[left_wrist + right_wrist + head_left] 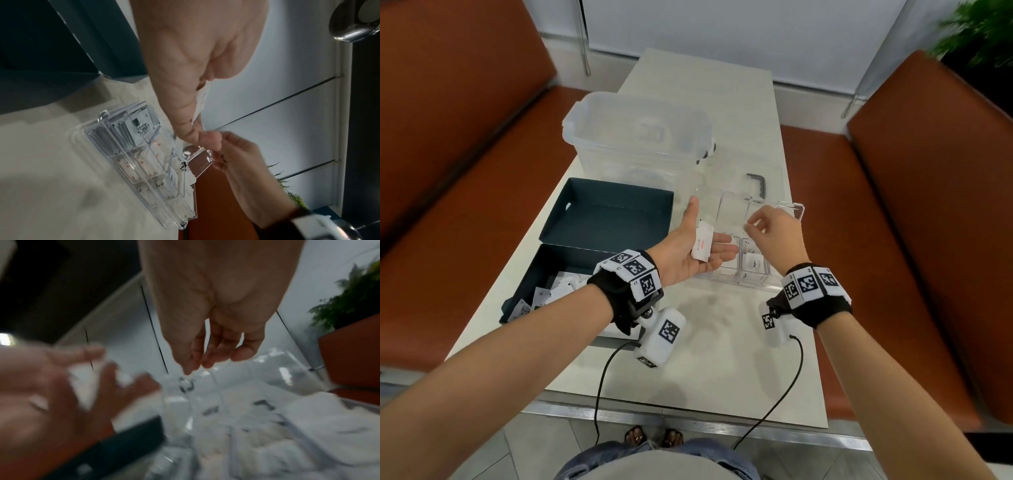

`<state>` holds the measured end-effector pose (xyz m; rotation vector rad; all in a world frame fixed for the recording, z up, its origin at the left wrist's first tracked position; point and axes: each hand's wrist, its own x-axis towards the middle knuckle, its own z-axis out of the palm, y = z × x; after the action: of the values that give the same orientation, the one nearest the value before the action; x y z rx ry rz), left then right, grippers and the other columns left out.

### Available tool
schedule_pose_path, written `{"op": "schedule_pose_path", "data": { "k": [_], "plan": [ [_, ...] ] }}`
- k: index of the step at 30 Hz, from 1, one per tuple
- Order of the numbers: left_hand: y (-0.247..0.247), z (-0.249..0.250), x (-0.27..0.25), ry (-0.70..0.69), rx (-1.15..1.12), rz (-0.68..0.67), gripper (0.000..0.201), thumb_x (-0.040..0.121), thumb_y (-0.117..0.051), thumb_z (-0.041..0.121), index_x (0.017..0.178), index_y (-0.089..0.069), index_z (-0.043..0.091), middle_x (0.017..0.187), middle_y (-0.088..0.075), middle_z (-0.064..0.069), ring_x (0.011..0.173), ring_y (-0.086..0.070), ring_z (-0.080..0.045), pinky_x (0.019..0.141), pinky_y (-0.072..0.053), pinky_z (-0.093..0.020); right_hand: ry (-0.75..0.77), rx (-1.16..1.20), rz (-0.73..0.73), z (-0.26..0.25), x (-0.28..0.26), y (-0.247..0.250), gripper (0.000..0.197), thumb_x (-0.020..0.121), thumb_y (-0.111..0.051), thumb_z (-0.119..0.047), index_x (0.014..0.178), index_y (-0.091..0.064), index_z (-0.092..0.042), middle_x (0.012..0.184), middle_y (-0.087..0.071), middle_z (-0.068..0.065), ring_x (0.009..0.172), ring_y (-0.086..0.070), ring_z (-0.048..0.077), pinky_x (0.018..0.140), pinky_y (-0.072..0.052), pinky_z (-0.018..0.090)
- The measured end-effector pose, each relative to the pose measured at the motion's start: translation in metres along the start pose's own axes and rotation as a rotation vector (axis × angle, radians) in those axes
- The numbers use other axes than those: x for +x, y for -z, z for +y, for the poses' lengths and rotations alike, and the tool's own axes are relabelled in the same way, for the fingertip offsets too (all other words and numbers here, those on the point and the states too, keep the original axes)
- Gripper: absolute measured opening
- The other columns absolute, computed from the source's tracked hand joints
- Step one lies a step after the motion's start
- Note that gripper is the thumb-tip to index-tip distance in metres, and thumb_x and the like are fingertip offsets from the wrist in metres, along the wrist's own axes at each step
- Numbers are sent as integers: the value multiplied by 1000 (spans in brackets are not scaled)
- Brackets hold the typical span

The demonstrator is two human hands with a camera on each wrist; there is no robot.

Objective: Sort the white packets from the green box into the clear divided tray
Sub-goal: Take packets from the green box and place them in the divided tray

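Observation:
My left hand [710, 228] lies palm up with straight fingers over the near-left corner of the clear divided tray [736, 279]. A few white packets [702, 246] rest loose on its palm, and their edge [202, 99] shows in the left wrist view. My right hand [753, 228] hovers over the tray with fingers loosely curled; in the right wrist view the right hand [195, 366] has nothing between the fingers. Sorted packets [755, 263] stand in the tray's compartments [141, 128]. The green box [534, 270] at the left holds several more packets [551, 291], its lid [606, 219] folded back.
A large clear lidded container [637, 137] stands behind the green box on the white table [722, 325]. Orange-brown benches flank the table on the left [448, 171] and right [928, 205]. A plant [979, 31] is at the far right. Black cables hang off the near edge.

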<state>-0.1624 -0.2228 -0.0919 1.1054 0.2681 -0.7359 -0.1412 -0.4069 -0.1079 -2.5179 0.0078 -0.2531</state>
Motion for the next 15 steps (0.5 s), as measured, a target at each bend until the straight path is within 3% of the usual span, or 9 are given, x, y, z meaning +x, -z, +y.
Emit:
{"op": "schedule_pose_path", "data": {
  "k": [2, 4, 6, 8, 11, 13, 15],
  "plan": [
    [-1, 0, 1, 22, -2, -43, 100, 82, -18, 82, 118, -60, -1, 109, -70, -19, 90, -70, -25, 64, -56, -24, 58, 196, -64, -20, -9, 6, 17, 84, -69, -35, 96, -67, -24, 88, -64, -4, 65, -51, 0, 62, -40, 13],
    [-3, 0, 3, 22, -1, -87, 98, 81, -16, 83, 119, -60, 4, 111, -70, -18, 93, -69, -25, 71, -56, -26, 62, 264, -211, -34, -16, 9, 28, 78, -74, -41, 103, -68, -29, 92, -63, -7, 60, -49, -2, 59, -39, 11],
    [-6, 1, 3, 28, -7, -122, 93, 83, -17, 81, 124, -59, 8, 112, -69, -14, 94, -69, -25, 81, -55, -28, 47, 286, -285, -39, -19, 9, 29, 74, -79, -34, 99, -69, -24, 91, -63, -5, 53, -50, -4, 53, -39, 9],
    [-8, 1, 1, 28, 19, -146, 81, 92, -24, 71, 125, -59, 6, 114, -68, -16, 101, -68, -26, 88, -54, -31, 11, 332, -261, -38, -18, 11, 18, 75, -80, -24, 89, -70, -16, 83, -67, -3, 54, -55, -2, 55, -45, 14],
    [-5, -1, -2, -34, 129, -115, 41, 101, -45, 39, 118, -62, 5, 112, -69, -17, 102, -68, -26, 85, -57, -31, -61, 442, -253, -30, -13, 20, 14, 77, -78, -18, 85, -71, -8, 76, -70, 6, 68, -65, 14, 72, -54, 25],
    [-2, -3, -2, -121, 214, -84, 22, 98, -56, 20, 111, -64, 5, 106, -69, -12, 93, -70, -22, 80, -59, -27, -93, 487, -287, -25, -11, 25, 14, 78, -78, -17, 85, -72, -7, 72, -69, 8, 61, -62, 8, 70, -52, 23],
    [2, -4, -1, -230, 311, -11, 16, 93, -63, 12, 106, -64, 3, 96, -67, -12, 77, -68, -17, 70, -58, -22, -128, 525, -331, -22, -11, 28, 14, 79, -76, -14, 90, -73, -6, 73, -68, 10, 60, -60, 7, 69, -50, 25]
  ]
}}
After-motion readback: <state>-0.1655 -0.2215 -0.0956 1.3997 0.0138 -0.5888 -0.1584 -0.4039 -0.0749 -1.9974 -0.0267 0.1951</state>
